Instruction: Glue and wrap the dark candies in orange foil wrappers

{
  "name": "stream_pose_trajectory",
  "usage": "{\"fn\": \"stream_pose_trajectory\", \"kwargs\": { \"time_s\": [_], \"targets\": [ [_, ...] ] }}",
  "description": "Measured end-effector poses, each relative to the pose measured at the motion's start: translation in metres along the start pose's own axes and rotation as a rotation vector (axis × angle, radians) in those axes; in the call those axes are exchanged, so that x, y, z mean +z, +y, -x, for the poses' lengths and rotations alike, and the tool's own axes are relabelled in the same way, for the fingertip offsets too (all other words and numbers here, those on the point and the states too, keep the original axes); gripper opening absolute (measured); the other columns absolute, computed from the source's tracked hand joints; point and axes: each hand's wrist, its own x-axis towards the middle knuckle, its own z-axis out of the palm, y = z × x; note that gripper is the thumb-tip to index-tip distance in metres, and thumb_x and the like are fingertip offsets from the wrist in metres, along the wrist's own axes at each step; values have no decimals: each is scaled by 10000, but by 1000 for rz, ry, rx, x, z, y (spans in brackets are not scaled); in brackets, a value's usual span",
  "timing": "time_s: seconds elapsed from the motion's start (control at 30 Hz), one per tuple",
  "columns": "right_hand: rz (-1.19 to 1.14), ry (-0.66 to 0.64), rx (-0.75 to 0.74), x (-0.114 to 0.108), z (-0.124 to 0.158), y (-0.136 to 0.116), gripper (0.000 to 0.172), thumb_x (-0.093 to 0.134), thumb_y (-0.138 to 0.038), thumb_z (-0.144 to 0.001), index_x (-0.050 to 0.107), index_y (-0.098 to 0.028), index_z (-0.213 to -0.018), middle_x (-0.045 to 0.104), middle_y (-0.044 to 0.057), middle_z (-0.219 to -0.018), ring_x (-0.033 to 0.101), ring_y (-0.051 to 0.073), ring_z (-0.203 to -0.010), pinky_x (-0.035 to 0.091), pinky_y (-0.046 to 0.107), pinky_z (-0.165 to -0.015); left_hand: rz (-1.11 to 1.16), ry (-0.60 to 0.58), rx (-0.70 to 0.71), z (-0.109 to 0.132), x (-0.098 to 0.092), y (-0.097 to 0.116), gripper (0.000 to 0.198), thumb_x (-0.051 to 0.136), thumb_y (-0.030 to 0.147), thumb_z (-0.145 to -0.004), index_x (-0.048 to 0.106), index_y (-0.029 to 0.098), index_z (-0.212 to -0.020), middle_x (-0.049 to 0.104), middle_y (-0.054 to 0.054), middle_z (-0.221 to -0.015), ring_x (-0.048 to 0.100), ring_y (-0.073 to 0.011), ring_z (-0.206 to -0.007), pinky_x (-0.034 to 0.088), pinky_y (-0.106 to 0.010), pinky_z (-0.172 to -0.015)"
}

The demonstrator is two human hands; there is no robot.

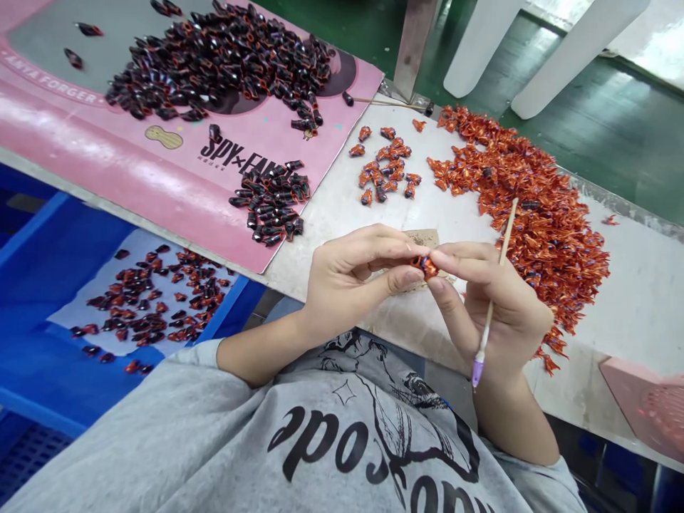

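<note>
Both hands meet over the near edge of the white table, pinching one small shiny orange and dark piece (426, 266) between their fingertips. My left hand (358, 274) grips it from the left with thumb and fingers. From the right, thumb and forefinger of my right hand (494, 299) touch the same piece. A thin wooden stick with a purple tip (491, 303) is also tucked in my right hand, its purple end pointing down. Under the fingers lies a brown cardboard scrap (427, 237), partly hidden. Just beyond sits a small group of orange and dark pieces (389, 165).
A big heap of orange pieces (550, 235) spreads at the right. Black pieces (224, 60) and a smaller black cluster (275, 199) lie on a pink printed mat (187, 206). A blue crate (32, 299) at lower left holds mixed pieces on paper. White legs (481, 43) stand beyond the table.
</note>
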Motion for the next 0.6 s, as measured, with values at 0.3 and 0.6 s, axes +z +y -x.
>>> {"fn": "stream_pose_trajectory", "kwargs": {
  "time_s": [0.3,0.6],
  "targets": [
    [237,23,-164,4,0,2,435,762,-144,-840,681,-343,-1219,742,49,-984,710,233,-880,603,390,-702,-39,92,11,7,8,-6,135,876,303,-715,801,230,-800,765,-28,-803,711,-152,-770,593,-284,-725],
    [317,52,-210,7,3,1,323,729,-168,-868,677,-322,-1146,721,39,-864,696,224,-770,582,384,-630,-223,-43,234,0,-6,-11,179,850,347,-745,795,238,-876,755,-36,-795,693,-164,-766,557,-293,-752]
  ]
}}
